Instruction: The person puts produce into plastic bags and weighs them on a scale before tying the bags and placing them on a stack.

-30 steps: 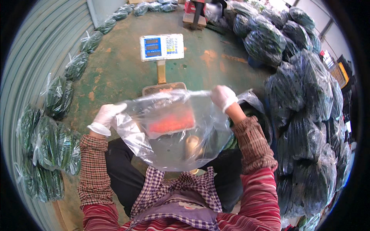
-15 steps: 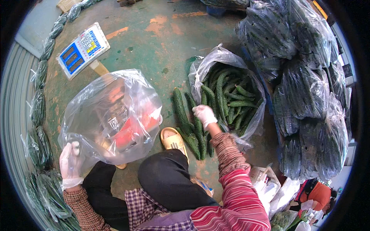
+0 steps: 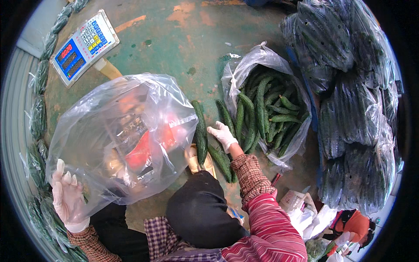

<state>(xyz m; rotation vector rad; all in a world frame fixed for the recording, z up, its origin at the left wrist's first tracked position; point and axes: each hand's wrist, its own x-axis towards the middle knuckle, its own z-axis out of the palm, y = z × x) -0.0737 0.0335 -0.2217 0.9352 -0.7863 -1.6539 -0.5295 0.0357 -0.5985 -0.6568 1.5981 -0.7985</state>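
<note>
My left hand (image 3: 69, 198), in a white glove, is at the near left rim of a large clear plastic bag (image 3: 109, 98). Its palm faces up with the fingers apart, and the film lies against it. Through the bag, a red surface and brownish shapes show. In the middle, my gloved right hand (image 3: 223, 136) reaches left, fingers extended, just beside a long dark green cucumber (image 3: 200, 133). That cucumber lies between the bag and the hand, overlapping my slipper (image 3: 192, 160). More loose cucumbers (image 3: 221, 163) lie below the hand, partly hidden by my forearm.
An open clear bag full of cucumbers (image 3: 266, 111) stands right of centre. Packed bags of cucumbers (image 3: 349, 113) are stacked along the right. A scale's display panel (image 3: 83, 48) rises at upper left. Wrapped cucumbers (image 3: 38, 118) line the left wall. Another person (image 3: 355, 227) is at lower right.
My right hand has shifted toward the clear bag, its fingers now extended. One cucumber has moved left, over the slipper. My left hand's fingers have spread, and the bag reaches farther right.
</note>
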